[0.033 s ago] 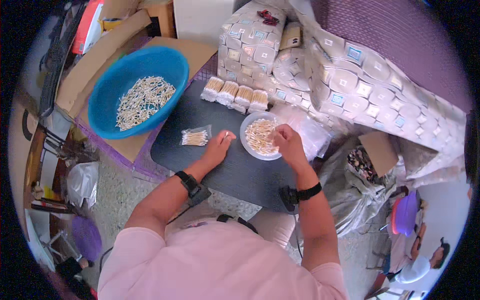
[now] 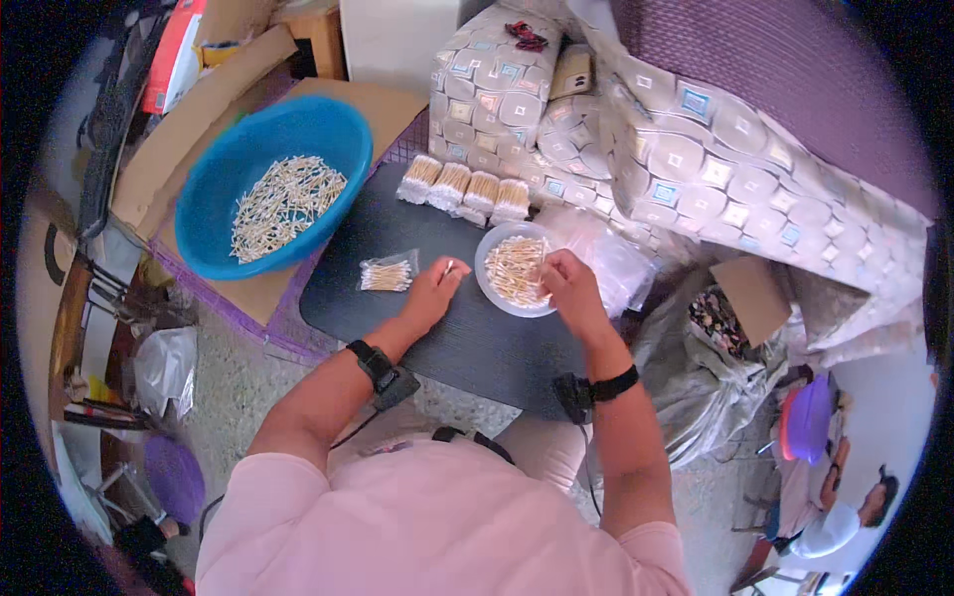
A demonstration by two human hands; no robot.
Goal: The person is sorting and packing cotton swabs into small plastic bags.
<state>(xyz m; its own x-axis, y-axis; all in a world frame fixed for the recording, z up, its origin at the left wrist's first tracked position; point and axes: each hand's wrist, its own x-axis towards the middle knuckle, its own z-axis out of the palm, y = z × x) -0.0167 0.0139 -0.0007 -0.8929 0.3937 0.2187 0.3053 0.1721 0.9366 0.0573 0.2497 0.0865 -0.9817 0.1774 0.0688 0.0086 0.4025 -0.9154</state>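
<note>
My left hand is closed above the dark tabletop, with the white tips of cotton swabs showing between thumb and fingers. At the right side of a white bowl full of cotton swabs, my right hand is pinched, its fingertips over the heap. Whatever those fingers grip is too small to make out. Left of my left hand lies a clear bag of cotton swabs. Several bundles of cotton swabs stand in a row along the table's far edge.
A big blue basin with loose cotton swabs tilts on cardboard at the left. Clear plastic bags lie right of the bowl, before a patterned sofa. A sack stands at the right. Another person sits at far right.
The fingers of my right hand are slightly lower at the bowl's right side. My left hand stays about where it was.
</note>
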